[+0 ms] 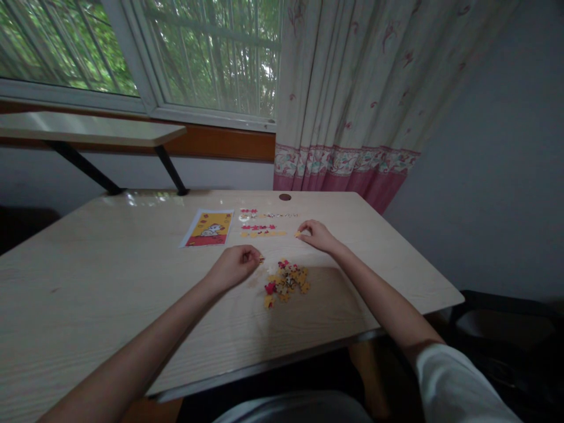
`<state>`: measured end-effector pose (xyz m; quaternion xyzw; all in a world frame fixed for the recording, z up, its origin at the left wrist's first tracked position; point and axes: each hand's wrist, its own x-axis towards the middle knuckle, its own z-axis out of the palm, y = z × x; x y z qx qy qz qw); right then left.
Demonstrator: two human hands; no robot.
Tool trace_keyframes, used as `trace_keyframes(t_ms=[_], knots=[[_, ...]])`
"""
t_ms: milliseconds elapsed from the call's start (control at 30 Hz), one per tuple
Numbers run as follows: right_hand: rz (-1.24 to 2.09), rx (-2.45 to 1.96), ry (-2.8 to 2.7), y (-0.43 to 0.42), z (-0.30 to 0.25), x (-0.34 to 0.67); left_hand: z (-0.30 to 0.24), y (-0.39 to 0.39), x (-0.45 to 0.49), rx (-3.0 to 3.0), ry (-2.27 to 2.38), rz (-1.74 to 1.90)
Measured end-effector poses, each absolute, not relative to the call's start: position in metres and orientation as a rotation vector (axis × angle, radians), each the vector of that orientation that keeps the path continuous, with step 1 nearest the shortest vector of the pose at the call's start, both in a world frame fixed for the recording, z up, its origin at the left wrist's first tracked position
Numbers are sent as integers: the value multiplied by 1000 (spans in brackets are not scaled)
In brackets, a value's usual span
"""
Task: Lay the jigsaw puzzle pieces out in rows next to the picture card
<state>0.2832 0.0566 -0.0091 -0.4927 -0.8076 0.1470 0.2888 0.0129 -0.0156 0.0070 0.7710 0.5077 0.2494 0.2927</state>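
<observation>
Both pinching: left hand [235, 263], puzzle piece [261, 259]; right hand [318, 235], yellow piece [298, 234]. Printed cartoon sheet [209, 228] toward far edge of surface [110, 276].

Heaped loosely in red/yel./wht. puzzle pile [287, 281]; set out beyond in 4 rows [264, 234]; held nearby as yel. pc [298, 234] & sm. pc [261, 259].
</observation>
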Motion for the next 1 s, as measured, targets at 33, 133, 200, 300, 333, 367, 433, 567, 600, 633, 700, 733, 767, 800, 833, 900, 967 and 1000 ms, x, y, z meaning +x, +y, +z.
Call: trace_keyframes(t_ms=[33, 133, 200, 300, 333, 367, 433, 567, 600, 633, 700, 733, 767, 800, 833, 900, 967, 1000], knots=[[467, -1288, -2113, 56, -9, 283, 6, -15, 12, 2094, 1373, 646], [668, -1207, -1954, 53, -9, 280, 5, -13, 10, 2174, 1414, 592], [766, -1158, -1830, 52, -6, 278, 5, -13, 11, 2209, 1413, 573], [877, -1092, -1620, 50, 3, 276, 5, -13, 11, 2267, 1408, 560], [896, -1074, -1555, 48, 7, 276, 6, -13, 11, 2284, 1411, 555], [912, -1059, -1497, 47, 11, 276, 6, -13, 11, 2297, 1417, 549], [935, -1042, -1399, 43, 19, 276, 5, -12, 10, 2317, 1427, 537], [945, -1026, -1290, 35, 29, 275, 3, -12, 9, 2337, 1435, 531], [941, -1023, -1281, 34, 30, 275, 3, -12, 9, 2341, 1434, 532], [936, -1021, -1281, 32, 30, 274, 3, -12, 9, 2343, 1433, 535], [931, -1020, -1301, 31, 31, 273, 4, -12, 9, 2348, 1432, 542], [930, -1021, -1315, 31, 31, 273, 4, -13, 9, 2349, 1433, 544], [929, -1020, -1324, 30, 31, 273, 4, -13, 10, 2349, 1433, 543], [930, -1018, -1328, 30, 30, 273, 5, -13, 10, 2349, 1435, 540], [932, -1015, -1327, 30, 30, 273, 5, -12, 10, 2349, 1435, 534], [937, -1009, -1319, 30, 30, 273, 5, -12, 10, 2348, 1437, 520], [940, -1003, -1320, 29, 31, 273, 4, -12, 10, 2349, 1443, 512], [939, -1001, -1327, 28, 32, 273, 4, -12, 10, 2351, 1446, 511]])
